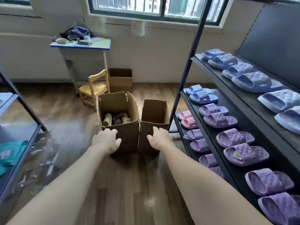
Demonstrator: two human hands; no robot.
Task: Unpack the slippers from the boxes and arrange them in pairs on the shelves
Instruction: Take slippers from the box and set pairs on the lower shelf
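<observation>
Head view: both bare arms reach straight forward from 6 o'clock. The left hand (106,140) lies on the near wall of the left box (128,137) at its left corner, with the thumb spread to 3 o'clock and the fingers lightly bent on the cardboard, clasping nothing. The right hand (159,138) lies the same way on the near wall of the right box (154,111), its thumb out to 9 o'clock. Dark and beige slippers (113,120) lie inside the left box, at 12 o'clock from the left hand. At 3 o'clock the shelves (243,125) carry paired purple slippers (235,138) and blue slippers (256,82).
</observation>
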